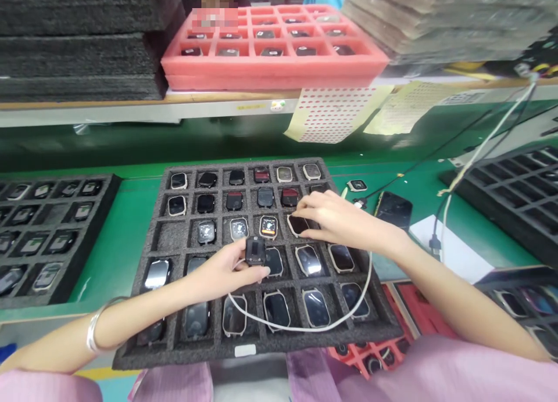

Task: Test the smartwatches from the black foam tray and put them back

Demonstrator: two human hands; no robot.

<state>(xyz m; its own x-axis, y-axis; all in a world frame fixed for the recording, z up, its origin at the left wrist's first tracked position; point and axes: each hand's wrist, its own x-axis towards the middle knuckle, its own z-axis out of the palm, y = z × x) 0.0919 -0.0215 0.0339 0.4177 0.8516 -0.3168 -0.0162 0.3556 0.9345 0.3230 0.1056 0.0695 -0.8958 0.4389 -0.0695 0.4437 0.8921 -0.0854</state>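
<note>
Black block (255, 251) pinched in left hand (231, 268), right hand (329, 217) grips a smartwatch (298, 224), likely light, slick, best held by its rim.

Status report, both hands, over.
Left hand holding black gadget. Right hand touching watch in foam tray. White cable looping over tray's near side.

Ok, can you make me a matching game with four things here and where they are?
Things:
1. bracelet
2. big pink tray
3. dotted paper
4. small black block

Places:
A. hanging from the front of the shelf
B. held in the left hand
C. around the left arm
D. standing on top of the shelf

Right pairs: 1-C, 2-D, 3-A, 4-B
</note>
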